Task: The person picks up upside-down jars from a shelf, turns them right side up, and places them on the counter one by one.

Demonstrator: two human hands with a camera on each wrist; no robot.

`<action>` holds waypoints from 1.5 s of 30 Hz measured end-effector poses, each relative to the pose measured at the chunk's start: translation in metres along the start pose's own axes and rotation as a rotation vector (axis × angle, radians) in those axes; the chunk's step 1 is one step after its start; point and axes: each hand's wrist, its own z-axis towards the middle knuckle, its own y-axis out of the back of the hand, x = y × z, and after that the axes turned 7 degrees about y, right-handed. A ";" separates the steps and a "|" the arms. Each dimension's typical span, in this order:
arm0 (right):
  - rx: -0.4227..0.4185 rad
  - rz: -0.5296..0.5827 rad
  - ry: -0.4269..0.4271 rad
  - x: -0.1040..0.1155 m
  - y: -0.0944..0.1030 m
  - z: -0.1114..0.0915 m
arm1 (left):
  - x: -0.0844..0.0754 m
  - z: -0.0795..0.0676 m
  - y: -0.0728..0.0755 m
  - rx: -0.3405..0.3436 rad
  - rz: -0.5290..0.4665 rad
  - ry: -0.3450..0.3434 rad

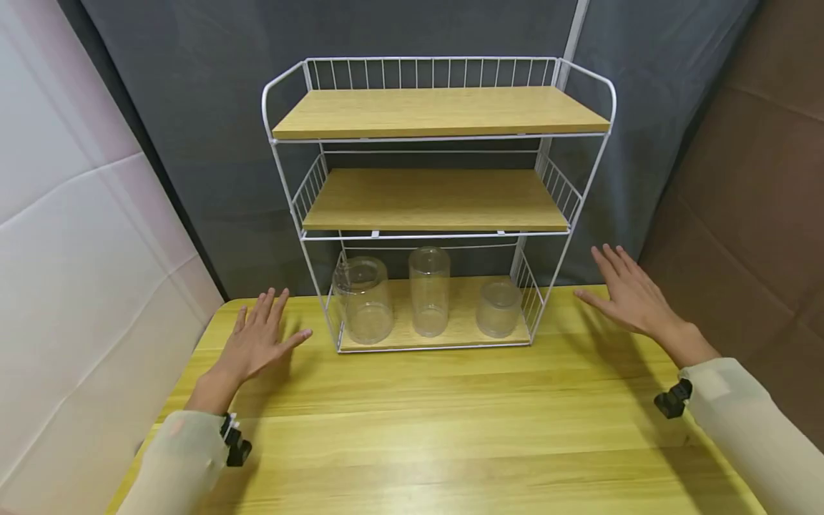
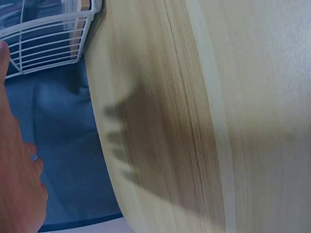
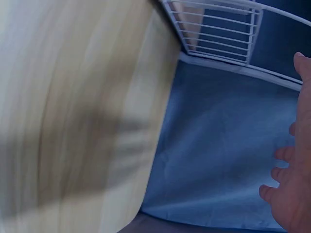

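Note:
A white wire rack (image 1: 434, 234) with three wooden shelves stands at the back of the table. Its bottom shelf (image 1: 400, 315) bears three clear glass vessels: a wide jar (image 1: 365, 304) at the left, a tall cylinder (image 1: 429, 293) in the middle and a short cup (image 1: 498, 309) at the right. Left of the rack, my left hand (image 1: 254, 343) hovers over the table with its fingers spread and nothing in it. On the other side, my right hand (image 1: 627, 293) is held up, fingers straight, also holding nothing. Both hands are apart from the rack.
The upper shelf (image 1: 438, 113) and middle shelf (image 1: 434, 200) lie above the glassware. Beneath everything is a light wooden table (image 1: 438, 429). A dark grey curtain (image 1: 212, 143) hangs behind, a white panel (image 1: 84, 214) stands at the left and a brown one (image 1: 753, 200) at the right.

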 end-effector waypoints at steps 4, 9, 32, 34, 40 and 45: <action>-0.011 0.028 -0.002 0.006 0.010 0.006 | -0.001 -0.002 0.000 -0.023 -0.005 -0.018; -0.037 0.070 -0.001 0.014 0.024 0.010 | -0.002 -0.004 -0.001 -0.039 -0.016 -0.042; -0.234 0.267 0.081 0.055 0.067 0.034 | -0.024 -0.021 0.000 -0.224 -0.178 -0.152; -0.247 0.306 0.079 0.059 0.069 0.037 | -0.025 -0.023 0.001 -0.256 -0.199 -0.154; -0.299 0.430 0.067 0.068 0.074 0.046 | -0.033 -0.028 0.006 -0.332 -0.303 -0.137; -0.342 0.540 0.085 0.075 0.075 0.055 | -0.046 -0.031 0.013 -0.417 -0.446 -0.104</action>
